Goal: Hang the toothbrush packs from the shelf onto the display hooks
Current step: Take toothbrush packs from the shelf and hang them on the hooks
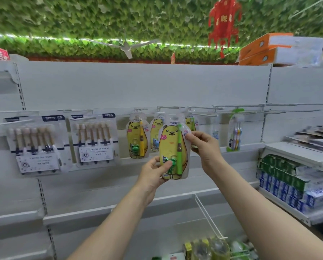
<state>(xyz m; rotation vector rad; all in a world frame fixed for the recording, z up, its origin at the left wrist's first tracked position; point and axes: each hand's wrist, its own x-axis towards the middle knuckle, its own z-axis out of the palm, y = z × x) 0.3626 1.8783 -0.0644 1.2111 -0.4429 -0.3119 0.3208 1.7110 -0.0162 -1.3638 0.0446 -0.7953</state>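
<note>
Yellow, bear-shaped and glossy: toothbrush pack point(173, 147) with a green brush and a small frog toy, held upright and facing out, just in front of the row of display hooks point(171, 107) and apparently not yet on one. Gripped at opposite corners, probably to keep the flimsy card flat and leave the hang hole at the top free. Left hand point(153, 173) curled round the lower left edge, thumb across the front near the frog. Right hand point(203, 145) pinching the upper right edge between thumb and fingers, well placed to steer the top onto a prong. Hole-to-hook contact impossible to judge from here, with the top edge blurred against the packs behind. Hanging close behind and beside: three more bear packs point(137, 136), so most likely bound for the same group. Further left, two six-brush blister packs point(95, 139). To the right, a green-topped pack of three brushes point(235, 132) and several long bare hooks point(260, 105) jutting forward. Worth minding those prongs near the right wrist, and the neighbouring bear packs crowding the target hook. Low at the bottom of the view, loose packs point(213, 246) beside a white wire divider point(207, 216). Off to the right, stacked toothpaste boxes point(288, 184) on the next bay.
</note>
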